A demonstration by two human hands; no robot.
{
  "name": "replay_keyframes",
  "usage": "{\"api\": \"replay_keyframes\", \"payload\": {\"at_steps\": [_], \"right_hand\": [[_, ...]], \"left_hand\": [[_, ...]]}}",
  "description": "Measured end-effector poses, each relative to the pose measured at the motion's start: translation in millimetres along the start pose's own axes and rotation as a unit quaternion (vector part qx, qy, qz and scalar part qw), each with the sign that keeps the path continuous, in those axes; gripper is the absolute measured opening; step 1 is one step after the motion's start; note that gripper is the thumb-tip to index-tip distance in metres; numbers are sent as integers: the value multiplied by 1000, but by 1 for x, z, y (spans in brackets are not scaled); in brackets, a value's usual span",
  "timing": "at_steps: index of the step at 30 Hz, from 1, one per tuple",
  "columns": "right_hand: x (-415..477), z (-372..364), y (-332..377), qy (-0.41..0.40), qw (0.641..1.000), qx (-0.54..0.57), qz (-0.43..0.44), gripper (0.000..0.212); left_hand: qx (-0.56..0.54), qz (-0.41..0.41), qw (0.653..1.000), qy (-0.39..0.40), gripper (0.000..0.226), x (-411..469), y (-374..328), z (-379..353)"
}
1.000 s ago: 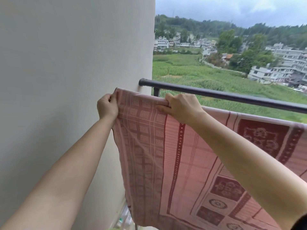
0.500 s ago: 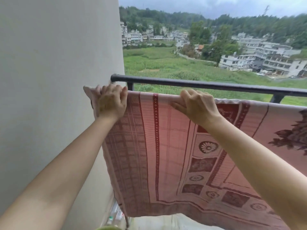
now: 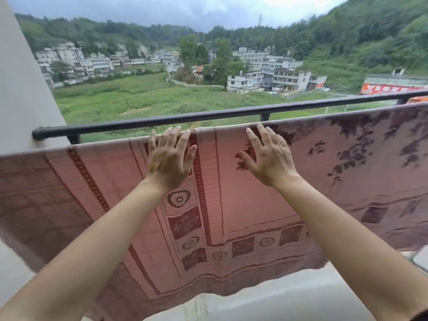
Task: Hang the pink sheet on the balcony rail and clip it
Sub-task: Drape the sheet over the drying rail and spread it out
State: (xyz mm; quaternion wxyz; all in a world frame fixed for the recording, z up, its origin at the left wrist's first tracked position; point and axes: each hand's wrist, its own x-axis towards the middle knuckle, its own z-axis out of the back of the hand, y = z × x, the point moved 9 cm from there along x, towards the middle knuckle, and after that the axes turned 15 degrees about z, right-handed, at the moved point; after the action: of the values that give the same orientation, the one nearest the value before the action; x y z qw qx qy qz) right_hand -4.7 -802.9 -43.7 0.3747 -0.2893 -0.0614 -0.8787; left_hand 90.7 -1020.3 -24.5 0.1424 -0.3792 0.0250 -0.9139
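The pink sheet (image 3: 243,205), patterned with dark red borders and flowers, hangs spread wide across the view, its top edge running just below and in front of the black balcony rail (image 3: 185,118). What holds that edge up is hidden behind the cloth. My left hand (image 3: 170,158) lies flat on the sheet near its top edge, fingers spread. My right hand (image 3: 269,156) rests beside it to the right, fingers apart, fingertips at the top edge. Neither hand grips the cloth. No clip is in view.
A pale wall (image 3: 20,89) meets the rail's left end. A low white parapet (image 3: 278,297) shows under the sheet's bottom hem. Beyond the rail lie green fields, white buildings and wooded hills. An orange item (image 3: 418,99) sits at the rail's far right.
Both hands have let go of the sheet's top edge, moved right away from the wall and opened flat on the cloth. The view has swung right, so more of the sheet shows.
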Motion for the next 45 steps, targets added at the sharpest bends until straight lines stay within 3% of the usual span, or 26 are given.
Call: {"api": "replay_keyframes", "payload": {"at_steps": [5,9,13,18,22,35,45], "right_hand": [[-123,0,-167,54,993,-12,-106,74],[-233,17,-292,82,978,-60,-180,77],[-318,51,-388,71,962,-86,-248,81],[-391,95,-490,26,944,-125,-305,85],[-428,103,-568,-4,929,-128,-347,87],[-449,120,-877,39,893,-164,-416,82],[-534,120,-1089,15,872,-167,-460,80]], "left_hand": [[-46,-15,999,5,55,-9,-153,-48],[-94,-62,991,67,57,-45,-308,-104],[-110,-118,980,115,63,-71,-449,-140],[-158,-175,965,114,64,-62,-600,-165],[-201,-217,950,100,64,-50,-710,-192],[-263,-289,912,122,66,58,-1059,-312],[-262,-344,890,148,65,51,-1291,-399]]}}
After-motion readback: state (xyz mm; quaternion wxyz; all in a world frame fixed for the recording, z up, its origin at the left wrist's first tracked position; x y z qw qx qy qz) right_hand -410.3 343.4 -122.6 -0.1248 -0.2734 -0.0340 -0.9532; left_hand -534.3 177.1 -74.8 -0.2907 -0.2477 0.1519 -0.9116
